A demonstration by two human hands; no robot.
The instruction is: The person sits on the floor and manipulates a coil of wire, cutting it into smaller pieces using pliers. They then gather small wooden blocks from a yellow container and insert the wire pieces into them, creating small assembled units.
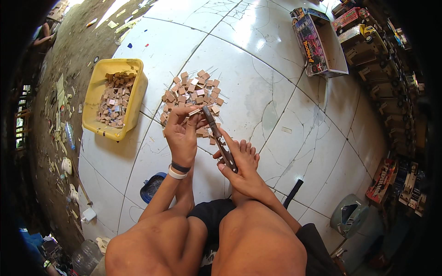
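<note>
Between the fingertips of my left hand (183, 135) is a small brown wooden block (195, 111). My right hand (244, 166) is wrapped round a long dark brown tool (223, 145) with worn white patches; its kind is not clear. The tool's far end is close beside the block, and I cannot tell whether they touch. Under and beyond my left hand lies a heap of small wooden blocks (184, 88), many with thin metal pins sticking out. To the left stands a yellow plastic tub (141, 87) holding many more loose blocks (115, 99).
A blue bowl (146, 189) of small dark pieces sits by my left leg. A black strip (293, 193) and a grey-green round container (348, 216) are at right. An open printed box (317, 46) stands far right, near rows of toy trucks (375, 60). Floor tiles (294, 152) are cracked.
</note>
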